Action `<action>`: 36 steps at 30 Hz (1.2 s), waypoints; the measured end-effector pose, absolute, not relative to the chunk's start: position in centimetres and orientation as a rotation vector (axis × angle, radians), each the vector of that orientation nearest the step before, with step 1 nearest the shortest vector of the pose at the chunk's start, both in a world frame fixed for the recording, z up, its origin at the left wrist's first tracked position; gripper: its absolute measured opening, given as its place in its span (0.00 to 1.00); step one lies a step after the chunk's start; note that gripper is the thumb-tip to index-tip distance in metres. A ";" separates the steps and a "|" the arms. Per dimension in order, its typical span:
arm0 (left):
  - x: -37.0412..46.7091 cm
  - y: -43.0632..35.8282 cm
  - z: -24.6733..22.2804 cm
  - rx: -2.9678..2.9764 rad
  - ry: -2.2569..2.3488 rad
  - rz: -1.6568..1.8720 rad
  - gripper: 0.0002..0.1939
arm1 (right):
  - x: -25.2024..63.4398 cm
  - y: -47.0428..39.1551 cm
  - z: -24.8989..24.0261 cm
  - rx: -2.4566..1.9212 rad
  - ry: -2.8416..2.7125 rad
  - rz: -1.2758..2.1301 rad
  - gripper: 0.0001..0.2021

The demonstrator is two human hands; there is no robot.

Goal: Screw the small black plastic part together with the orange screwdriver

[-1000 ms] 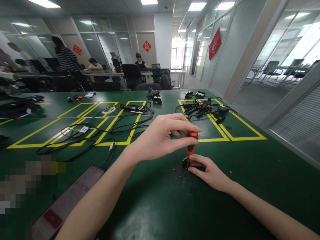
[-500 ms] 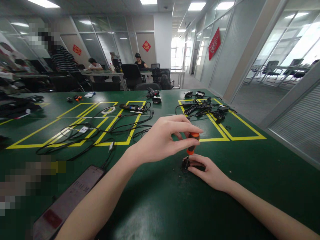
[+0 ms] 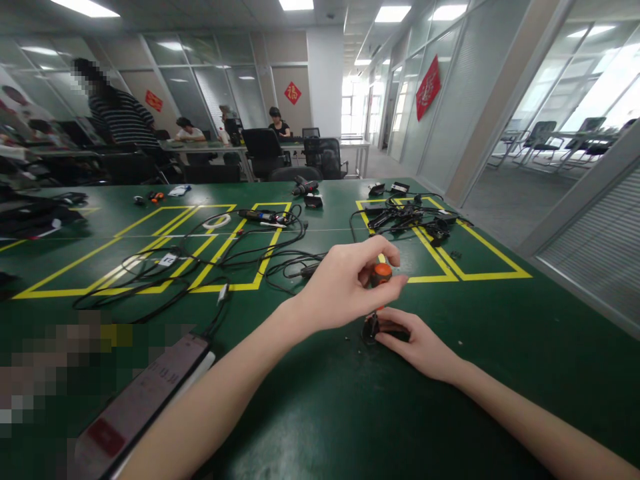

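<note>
The left hand (image 3: 345,285) arches over a near-upright black-and-orange screwdriver (image 3: 383,271), thumb and curled index finger around it; whether they grip, I can't tell. Resting low on the green table (image 3: 310,413), well in from its right edge, the right hand (image 3: 421,343) pinches a small round black part (image 3: 370,331), seemingly to steady it beneath the screwdriver. A black cable-and-parts tangle (image 3: 407,215) lies towards the far right corner.

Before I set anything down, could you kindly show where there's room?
The green tabletop is bare between the forearms, and between the right forearm and yellow tape save a pale speck. Small bits lie by the held part; black cables and a phone crowd the left, black parts the far right.
</note>
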State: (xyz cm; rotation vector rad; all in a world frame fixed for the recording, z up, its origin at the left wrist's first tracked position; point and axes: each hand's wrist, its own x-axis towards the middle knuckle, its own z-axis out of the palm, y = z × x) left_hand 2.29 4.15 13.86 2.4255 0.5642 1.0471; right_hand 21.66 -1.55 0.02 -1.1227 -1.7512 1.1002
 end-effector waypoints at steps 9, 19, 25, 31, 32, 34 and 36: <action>1.4 3.7 14.5 2.724 0.504 1.004 0.10 | 21.7 -1.5 0.0 -1.126 -1.764 1.074 0.12; 1.8 3.8 14.3 2.497 0.588 0.889 0.16 | 21.3 -1.8 2.7 -1.163 -1.708 0.565 0.13; 2.4 3.8 13.7 2.433 0.620 1.005 0.21 | 20.4 -1.2 4.4 -1.126 -1.648 0.586 0.11; 2.0 4.4 13.4 2.324 0.513 0.913 0.22 | 19.9 -1.3 4.2 -1.101 -1.668 0.638 0.09; 1.9 4.8 13.2 2.271 0.453 0.864 0.22 | 19.9 -1.3 4.3 -1.101 -1.677 0.651 0.09; 1.9 6.0 12.3 2.112 0.380 0.881 0.28 | 20.1 -1.3 4.6 -1.099 -1.706 0.670 0.08; 2.1 7.4 10.9 1.927 0.399 0.937 0.29 | 20.3 -1.3 4.9 -1.105 -1.727 0.686 0.07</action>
